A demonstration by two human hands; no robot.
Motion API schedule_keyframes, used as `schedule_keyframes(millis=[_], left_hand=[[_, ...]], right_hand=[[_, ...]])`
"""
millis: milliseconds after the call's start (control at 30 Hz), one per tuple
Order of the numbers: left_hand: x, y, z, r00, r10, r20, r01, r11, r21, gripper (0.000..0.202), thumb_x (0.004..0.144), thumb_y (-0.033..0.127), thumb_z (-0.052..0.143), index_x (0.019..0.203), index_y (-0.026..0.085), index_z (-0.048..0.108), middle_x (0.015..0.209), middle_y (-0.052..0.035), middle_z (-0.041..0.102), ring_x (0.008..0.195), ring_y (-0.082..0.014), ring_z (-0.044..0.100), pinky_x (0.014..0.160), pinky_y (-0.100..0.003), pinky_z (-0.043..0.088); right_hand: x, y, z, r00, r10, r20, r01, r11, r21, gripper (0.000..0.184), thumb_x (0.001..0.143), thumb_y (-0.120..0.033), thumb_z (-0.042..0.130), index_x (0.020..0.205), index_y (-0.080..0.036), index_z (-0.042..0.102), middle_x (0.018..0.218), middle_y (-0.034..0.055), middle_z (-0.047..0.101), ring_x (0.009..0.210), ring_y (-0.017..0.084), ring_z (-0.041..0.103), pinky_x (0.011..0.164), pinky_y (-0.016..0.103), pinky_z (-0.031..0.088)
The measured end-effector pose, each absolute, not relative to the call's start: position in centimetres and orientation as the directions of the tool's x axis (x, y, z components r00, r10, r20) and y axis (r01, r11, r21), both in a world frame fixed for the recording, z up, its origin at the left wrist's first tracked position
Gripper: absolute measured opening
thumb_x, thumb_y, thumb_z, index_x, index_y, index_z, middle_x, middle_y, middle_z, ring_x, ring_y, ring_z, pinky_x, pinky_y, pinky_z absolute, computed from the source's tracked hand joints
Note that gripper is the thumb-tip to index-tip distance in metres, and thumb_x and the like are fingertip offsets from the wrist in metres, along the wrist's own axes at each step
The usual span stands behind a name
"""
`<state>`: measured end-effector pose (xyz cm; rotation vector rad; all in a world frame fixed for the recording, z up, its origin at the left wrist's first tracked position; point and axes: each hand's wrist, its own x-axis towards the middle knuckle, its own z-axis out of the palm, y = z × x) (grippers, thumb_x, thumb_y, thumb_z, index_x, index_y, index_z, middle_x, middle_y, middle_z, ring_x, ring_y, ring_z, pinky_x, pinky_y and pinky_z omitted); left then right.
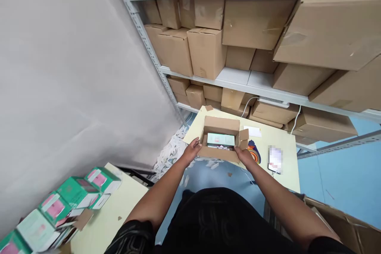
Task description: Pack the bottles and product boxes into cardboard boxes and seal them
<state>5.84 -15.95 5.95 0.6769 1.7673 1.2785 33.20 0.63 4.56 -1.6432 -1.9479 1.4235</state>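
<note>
An open cardboard box [220,126] rests on the near edge of a pale yellow table [282,143]. Inside it lies a light green packet [220,139] on white paper filling. My left hand [192,151] grips the box's left near corner, fingers curled on the side wall. My right hand [244,154] grips the right near corner beside a folded-out flap. Both forearms reach forward from my dark-clothed lap.
A colourful tape dispenser [254,151], a white slip [253,131] and a blurred phone [275,159] lie on the table. Metal shelves [247,81] stacked with cardboard boxes stand behind. Green and pink packets [74,194] pile on a second table at left. Shredded paper litters the blue floor.
</note>
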Motion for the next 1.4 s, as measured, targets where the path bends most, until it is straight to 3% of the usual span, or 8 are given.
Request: schedule_keyframes(millis=[233,333,467,700,833,1000,1267,1400], left_hand=[[3.1,-11.5,2.9,-0.496,0.793,-0.354,-0.021,0.396,0.918,0.061,0.088,0.053,0.069,0.140,0.022,0.061,0.156,-0.0115,0.052,0.149,-0.0318,0.043,0.124,-0.048,0.032],[1.2,-11.0,2.0,-0.413,0.837,-0.359,-0.033,0.380,0.924,0.062,0.089,0.058,0.065,0.140,0.023,0.062,0.154,-0.0108,0.055,0.146,-0.0309,0.046,0.123,-0.047,0.035],[-1.4,-10.6,0.7,-0.303,0.876,-0.376,-0.056,0.377,0.924,0.065,0.087,0.063,0.064,0.138,0.023,0.063,0.151,-0.0117,0.058,0.142,-0.0312,0.051,0.116,-0.047,0.043],[-6.0,-4.4,0.5,-0.263,0.833,-0.486,-0.045,0.493,0.869,0.056,0.091,0.063,0.053,0.128,0.024,0.064,0.140,-0.0146,0.063,0.120,-0.0302,0.064,0.096,-0.047,0.053],[-6.7,1.1,2.2,-0.255,0.866,-0.430,-0.059,0.430,0.901,0.048,0.089,0.062,0.057,0.122,0.027,0.065,0.138,-0.0123,0.064,0.128,-0.0298,0.058,0.102,-0.046,0.048],[-5.7,4.4,4.3,-0.188,0.932,-0.309,-0.035,0.308,0.951,0.040,0.087,0.057,0.061,0.106,0.022,0.068,0.106,-0.0072,0.073,0.104,-0.0243,0.064,0.093,-0.039,0.051],[-5.7,-1.2,6.3,-0.144,0.985,-0.091,0.228,0.123,0.966,0.048,0.098,0.060,0.048,0.104,0.021,0.076,0.128,-0.0085,0.071,0.126,-0.0258,0.060,0.118,-0.044,0.039],[-5.3,-4.5,6.6,-0.132,0.991,-0.039,0.326,0.080,0.942,0.047,0.100,0.058,0.047,0.111,0.023,0.077,0.140,-0.0086,0.066,0.135,-0.0256,0.056,0.123,-0.046,0.036]], right_hand=[[33.7,1.3,4.0,-0.380,0.876,-0.296,0.605,-0.007,-0.796,0.068,0.091,-0.061,0.057,0.145,-0.020,0.055,0.134,0.0152,0.068,0.119,0.032,0.068,0.097,0.042,0.054],[33.3,1.0,4.2,-0.455,0.881,-0.130,0.543,0.158,-0.825,0.079,0.093,-0.060,0.057,0.161,-0.027,0.034,0.162,0.0112,0.043,0.144,0.030,0.049,0.109,0.045,0.050],[31.6,1.3,4.7,-0.588,0.805,-0.079,0.587,0.357,-0.727,0.073,0.098,-0.059,0.052,0.162,-0.028,0.034,0.171,0.0083,0.025,0.157,0.028,0.026,0.123,0.049,0.035],[31.7,1.7,5.9,-0.681,0.728,-0.075,0.629,0.531,-0.568,0.060,0.102,-0.033,0.042,0.162,-0.030,0.036,0.170,0.0030,0.025,0.152,0.025,0.037,0.119,0.046,0.042],[33.2,1.5,6.5,-0.746,0.659,-0.099,0.613,0.620,-0.490,0.080,0.088,-0.013,0.047,0.164,-0.030,0.029,0.170,0.0024,0.024,0.150,0.027,0.042,0.116,0.048,0.044],[33.4,1.2,6.7,-0.808,0.574,-0.135,0.578,0.723,-0.378,0.095,0.080,-0.024,0.065,0.166,-0.025,0.025,0.172,0.0084,0.017,0.147,0.035,0.043,0.114,0.052,0.043],[31.7,0.7,4.4,-0.654,0.752,0.077,0.571,0.558,-0.602,0.037,0.102,-0.041,0.050,0.131,-0.025,0.065,0.157,0.0110,0.049,0.140,0.029,0.052,0.113,0.048,0.047],[29.8,0.2,3.3,-0.370,0.925,0.082,0.590,0.302,-0.749,0.032,0.100,-0.046,0.050,0.120,-0.023,0.061,0.143,0.0153,0.055,0.128,0.029,0.057,0.102,0.048,0.055]])
